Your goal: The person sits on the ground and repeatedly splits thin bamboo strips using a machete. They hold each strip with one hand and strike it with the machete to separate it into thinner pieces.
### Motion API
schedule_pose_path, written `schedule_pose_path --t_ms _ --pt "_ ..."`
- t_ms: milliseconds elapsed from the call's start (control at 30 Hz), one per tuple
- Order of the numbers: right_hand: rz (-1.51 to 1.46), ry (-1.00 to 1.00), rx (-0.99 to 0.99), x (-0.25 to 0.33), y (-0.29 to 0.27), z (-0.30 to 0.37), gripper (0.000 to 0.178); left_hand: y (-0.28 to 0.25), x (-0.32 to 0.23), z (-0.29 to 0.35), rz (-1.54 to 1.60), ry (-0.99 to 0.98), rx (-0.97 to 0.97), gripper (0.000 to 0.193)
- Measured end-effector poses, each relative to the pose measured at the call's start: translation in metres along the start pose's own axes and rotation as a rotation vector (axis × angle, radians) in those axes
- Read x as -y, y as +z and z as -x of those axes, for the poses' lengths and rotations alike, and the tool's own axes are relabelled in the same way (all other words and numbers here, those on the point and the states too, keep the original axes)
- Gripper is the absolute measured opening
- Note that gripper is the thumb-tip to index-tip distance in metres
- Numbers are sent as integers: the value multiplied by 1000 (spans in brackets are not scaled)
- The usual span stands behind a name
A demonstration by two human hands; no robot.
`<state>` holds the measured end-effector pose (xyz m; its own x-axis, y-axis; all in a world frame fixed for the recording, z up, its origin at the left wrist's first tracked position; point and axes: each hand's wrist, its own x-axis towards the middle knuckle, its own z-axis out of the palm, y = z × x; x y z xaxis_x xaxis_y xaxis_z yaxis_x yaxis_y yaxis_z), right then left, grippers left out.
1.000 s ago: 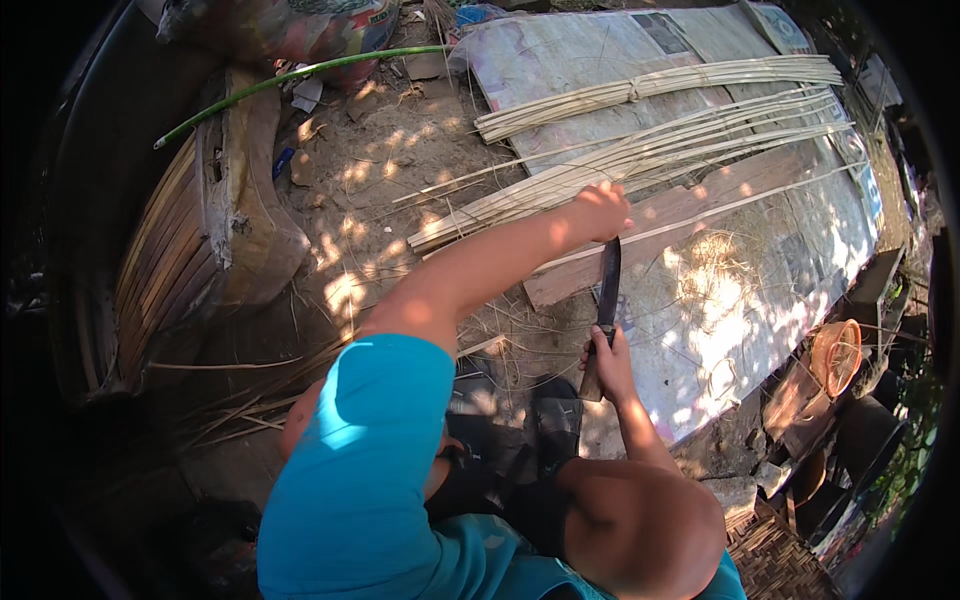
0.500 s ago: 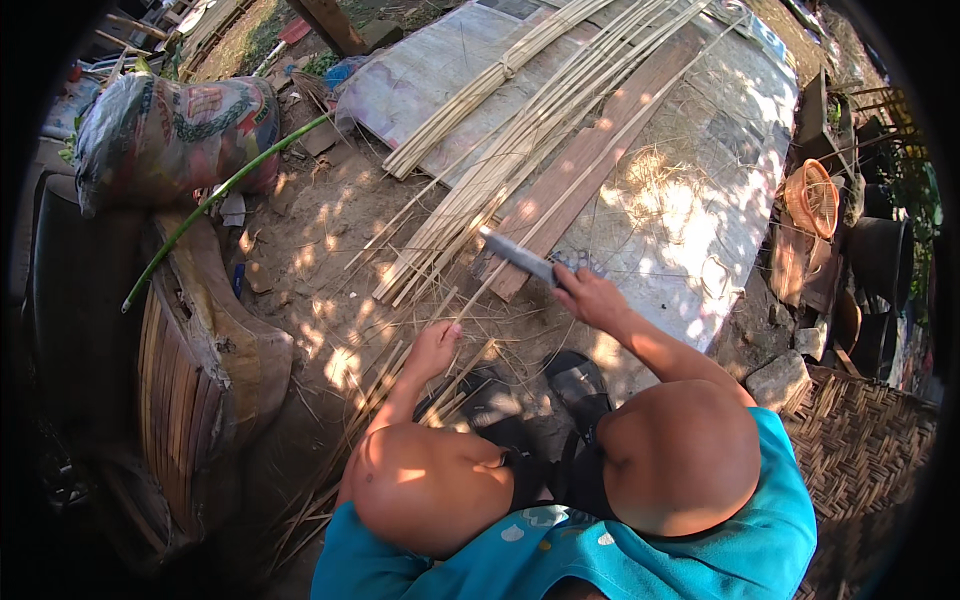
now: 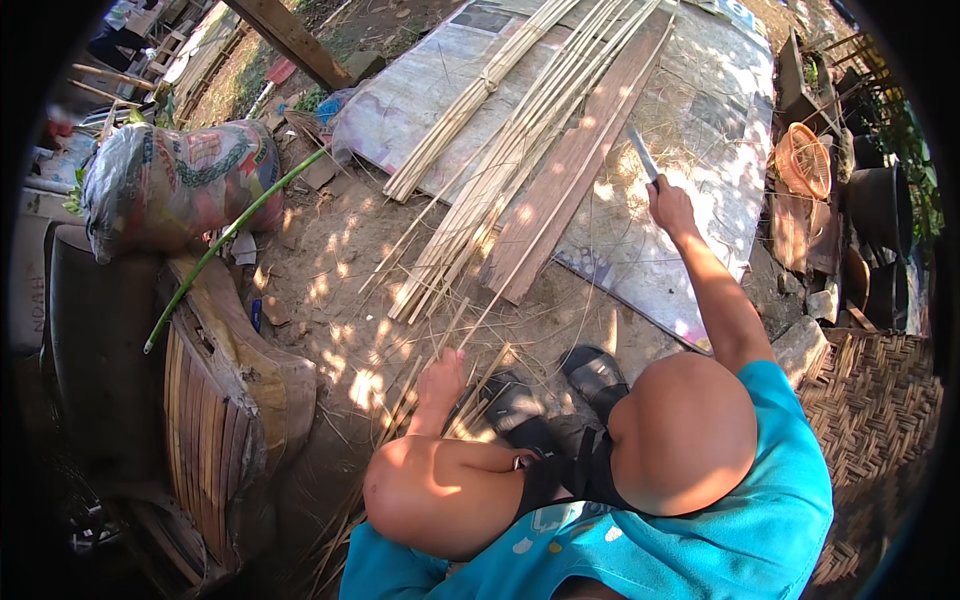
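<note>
Hands: 2 in view, each occupied. Left hand (image 3: 442, 382) is closed around the near end of 1 thin strip (image 3: 525, 255), which runs up along the reddish plank (image 3: 580, 165). Right hand (image 3: 670, 205) grasps 1 knife (image 3: 643, 155) by its handle, arm extended, blade pointing away and apart from the strip.

Inventory, left to right:
- 1 filled sack (image 3: 180, 180), lying on its side.
- 1 green stalk (image 3: 235, 225), slanting across the sack's near side.
- 1 curved wooden piece (image 3: 290, 372) with a row of slats (image 3: 205, 420); slats not reliably countable.
- 1 tied bundle of pale strips (image 3: 435, 150), on the pale sheet (image 3: 650, 270).
- 1 loose group of strips (image 3: 510, 170), between bundle and plank; more than 5, overlapping, exact count not possible.
- 2 dark sandals (image 3: 597, 375), on the person's feet.
- 1 orange basket (image 3: 803, 160), beyond the sheet's right edge.
- At least 2 dark containers (image 3: 880, 210), near the basket.
- 1 woven mat (image 3: 865, 400), lower right.

Obstructions: the left leg partly hides further strips lying beside the left hand.
</note>
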<state>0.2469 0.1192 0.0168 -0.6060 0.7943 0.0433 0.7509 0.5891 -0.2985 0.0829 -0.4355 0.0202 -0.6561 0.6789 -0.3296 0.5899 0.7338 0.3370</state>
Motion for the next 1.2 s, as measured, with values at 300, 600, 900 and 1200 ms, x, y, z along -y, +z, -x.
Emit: schedule_pose_path --t_ms 300,600,900,1200 --pt "-173 -869 504 171 28 196 39 -3 13 16 329 -138 49 53" --pt "-105 -475 384 135 13 156 39 9 -11 -1 303 -139 23 45" --pt "-53 -33 -50 2 -10 -11 30 -3 64 96 166 -217 56 47" --pt "-356 -390 64 102 38 107 31 -46 44 118 196 -437 146 61"
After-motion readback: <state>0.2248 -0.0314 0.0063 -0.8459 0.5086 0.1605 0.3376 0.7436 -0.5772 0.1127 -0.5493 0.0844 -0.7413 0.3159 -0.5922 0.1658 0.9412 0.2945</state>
